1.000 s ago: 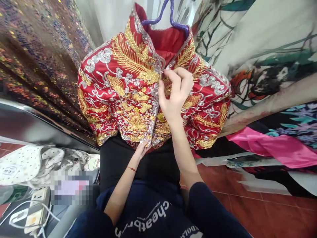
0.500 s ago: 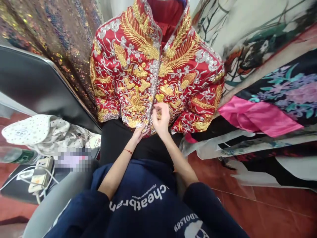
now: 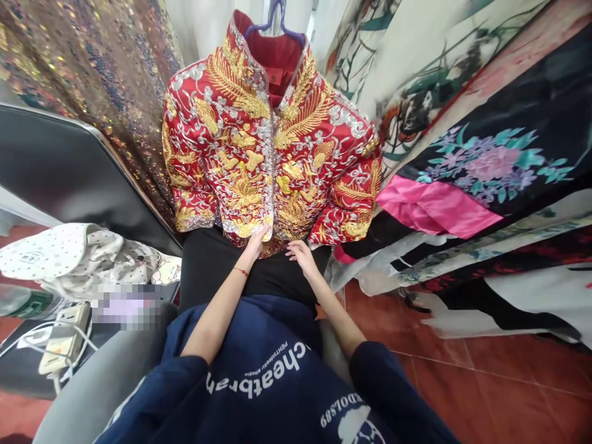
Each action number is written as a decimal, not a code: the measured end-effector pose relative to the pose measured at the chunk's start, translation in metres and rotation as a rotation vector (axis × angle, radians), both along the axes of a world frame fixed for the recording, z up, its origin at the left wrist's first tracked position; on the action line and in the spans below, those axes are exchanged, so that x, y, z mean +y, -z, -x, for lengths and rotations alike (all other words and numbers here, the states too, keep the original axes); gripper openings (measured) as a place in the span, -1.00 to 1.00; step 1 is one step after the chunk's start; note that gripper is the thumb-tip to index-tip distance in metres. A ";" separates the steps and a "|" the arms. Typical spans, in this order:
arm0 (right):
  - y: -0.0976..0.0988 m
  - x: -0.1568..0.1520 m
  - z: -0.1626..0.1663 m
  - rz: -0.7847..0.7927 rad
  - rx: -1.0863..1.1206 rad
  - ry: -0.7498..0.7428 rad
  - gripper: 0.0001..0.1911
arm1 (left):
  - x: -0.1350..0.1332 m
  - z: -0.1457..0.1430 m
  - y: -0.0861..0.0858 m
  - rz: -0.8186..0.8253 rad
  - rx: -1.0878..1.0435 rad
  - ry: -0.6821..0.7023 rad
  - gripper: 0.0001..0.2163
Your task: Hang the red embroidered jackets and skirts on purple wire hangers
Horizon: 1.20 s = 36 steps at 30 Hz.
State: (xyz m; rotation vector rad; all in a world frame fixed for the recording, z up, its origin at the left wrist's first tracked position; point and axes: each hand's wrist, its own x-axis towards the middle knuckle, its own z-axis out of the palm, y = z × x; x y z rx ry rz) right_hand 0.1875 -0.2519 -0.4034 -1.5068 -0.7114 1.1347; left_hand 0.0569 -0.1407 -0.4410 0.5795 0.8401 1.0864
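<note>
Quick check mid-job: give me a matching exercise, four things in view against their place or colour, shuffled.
1. left hand
2. hanger
3. power strip
4. jacket

A. purple
B. red, with gold and silver embroidery
C. at the garment's lower front edge
D. cream-coloured, at the picture's left

Pairs: 1-C, 2-A, 3-D, 4-B

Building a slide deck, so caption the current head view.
The left hand pinches the lower front edge of a red embroidered jacket on a purple hanger, right hand near the hem.

A black seat [image 3: 23,372] carries a power strip [image 3: 65,340], a plastic bottle [image 3: 34,304] and dotted white cloth [image 3: 69,253].
</note>
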 end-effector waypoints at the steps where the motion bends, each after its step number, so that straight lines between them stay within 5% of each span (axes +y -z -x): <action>1: 0.000 0.000 0.003 0.020 0.026 -0.016 -0.83 | 0.001 -0.003 0.000 -0.009 0.005 0.013 -0.66; 9: -0.009 -0.005 0.004 0.229 0.321 -0.150 -0.88 | -0.018 0.010 -0.014 -0.066 0.023 0.189 -0.64; 14: -0.021 -0.023 0.015 0.420 0.554 -0.278 -0.60 | -0.051 0.035 -0.046 -0.036 0.004 0.304 -0.58; 23: -0.045 -0.071 0.073 0.160 0.799 -0.125 -0.68 | -0.108 0.065 -0.090 -0.029 -0.030 0.314 -0.63; 29: -0.063 -0.097 0.091 0.120 0.787 -0.115 -0.67 | -0.130 0.077 -0.101 -0.079 0.071 0.305 -0.57; 36: -0.050 -0.097 0.089 0.116 0.702 -0.029 -0.61 | -0.131 0.088 -0.094 0.054 0.088 0.295 -0.61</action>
